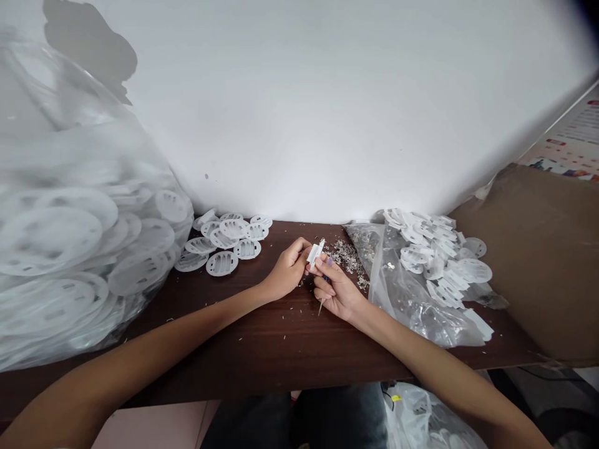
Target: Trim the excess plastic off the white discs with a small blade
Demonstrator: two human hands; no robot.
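Over the middle of the dark table, a white plastic piece (315, 252) is held up between both hands. My left hand (291, 269) is closed on its left side. From the right, my right hand (340, 288) pinches the same piece with thumb and finger. A thin rod-like tool (321, 307) sticks down from the curled fingers of that hand; most of it is hidden, so its kind is unclear. Small shiny metal parts (346, 255) lie in a loose pile just behind the right hand.
Round white slotted discs (222, 263) lie at the back left, beside a large clear bag (140, 312) full of discs. At right, white plastic pieces (452, 274) are heaped on a clear plastic bag (407, 312). A brown cardboard box (528, 262) borders the right side; a white wall (299, 112) stands behind.
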